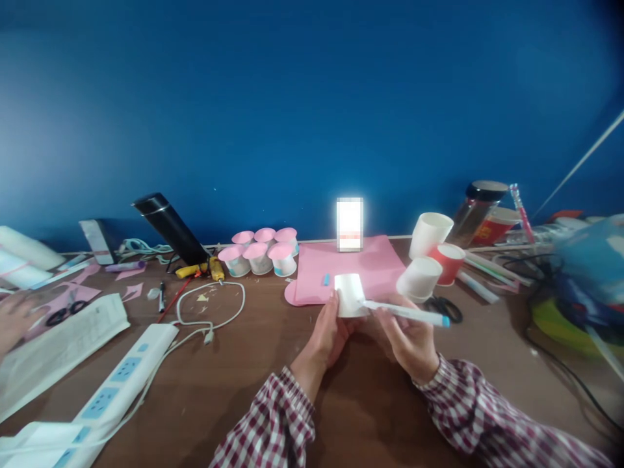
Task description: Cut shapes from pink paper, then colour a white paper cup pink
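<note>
In the head view my left hand (327,335) is closed around a white paper cup (349,294), which lies tilted in front of pink paper sheets (373,263). My right hand (407,338) grips a white marker (409,312) with a light blue end, its other end against or close beside the cup's side. A small blue marker cap (326,279) rests on the pink paper. To the right, near my right hand, stand white paper cups (420,278) and a red paper cup (449,263). Black scissors (446,309) lie partly behind them.
Several cups with pink tops (258,258) stand left of the paper. Further left are a black flask (170,227), a white cable (209,331) and a power strip (121,377). Another person's hand (17,318) shows at the left edge. A lidded jar (480,211) leans at right.
</note>
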`<action>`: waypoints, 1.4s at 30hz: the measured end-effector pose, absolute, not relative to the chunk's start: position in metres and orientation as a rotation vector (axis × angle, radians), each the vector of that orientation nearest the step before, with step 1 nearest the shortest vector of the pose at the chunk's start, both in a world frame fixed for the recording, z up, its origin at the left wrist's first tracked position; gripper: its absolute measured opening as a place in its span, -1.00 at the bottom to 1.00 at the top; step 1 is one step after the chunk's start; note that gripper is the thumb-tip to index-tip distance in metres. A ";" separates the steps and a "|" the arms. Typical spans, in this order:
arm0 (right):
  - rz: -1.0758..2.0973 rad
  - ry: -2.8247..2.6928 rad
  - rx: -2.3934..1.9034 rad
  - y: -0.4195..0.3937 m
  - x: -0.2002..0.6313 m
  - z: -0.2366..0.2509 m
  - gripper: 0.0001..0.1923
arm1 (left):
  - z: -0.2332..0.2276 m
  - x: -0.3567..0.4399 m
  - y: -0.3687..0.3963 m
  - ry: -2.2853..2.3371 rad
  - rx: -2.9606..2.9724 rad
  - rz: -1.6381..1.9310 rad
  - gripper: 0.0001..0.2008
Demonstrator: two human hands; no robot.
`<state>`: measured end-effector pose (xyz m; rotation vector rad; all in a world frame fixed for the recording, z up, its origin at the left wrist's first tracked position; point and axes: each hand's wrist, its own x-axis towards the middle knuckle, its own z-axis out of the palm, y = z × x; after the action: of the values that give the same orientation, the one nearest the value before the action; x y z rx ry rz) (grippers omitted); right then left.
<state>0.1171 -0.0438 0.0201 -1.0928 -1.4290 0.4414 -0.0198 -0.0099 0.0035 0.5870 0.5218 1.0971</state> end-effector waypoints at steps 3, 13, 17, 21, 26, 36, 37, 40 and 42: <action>0.452 -1.457 -1.127 -0.042 0.116 0.025 -0.88 | 0.003 -0.019 -0.010 0.507 0.574 1.104 -0.52; 0.538 -1.152 -1.031 0.016 0.092 0.022 -0.81 | 0.008 -0.039 0.016 0.630 0.517 1.403 -0.57; 0.580 -1.171 -1.036 0.009 0.090 0.012 -0.83 | 0.006 -0.048 0.021 0.695 0.521 1.406 -0.56; 0.572 -1.221 -1.048 -0.006 0.089 0.013 -0.85 | 0.006 -0.045 0.017 0.760 0.604 1.357 -0.53; 0.587 -1.231 -1.044 -0.010 0.085 0.017 -0.82 | 0.007 -0.042 0.012 0.758 0.615 1.357 -0.51; 1.226 -0.815 -0.995 0.004 0.084 0.008 -0.56 | 0.012 -0.047 0.016 0.742 0.383 1.436 -0.50; 1.317 -0.784 -0.967 0.006 0.085 0.007 -0.57 | 0.012 -0.047 0.016 0.736 0.374 1.430 -0.50; 1.531 -0.734 -0.891 0.013 0.094 0.006 -0.62 | 0.011 -0.047 0.017 0.729 0.355 1.435 -0.51; 1.670 -0.663 -0.835 0.019 0.102 0.006 -0.70 | 0.010 -0.046 0.017 0.742 0.339 1.441 -0.53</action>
<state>0.1020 0.0187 0.0063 -0.8349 -0.6632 1.6704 -0.0464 0.0168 0.0102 0.3393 0.7419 1.4413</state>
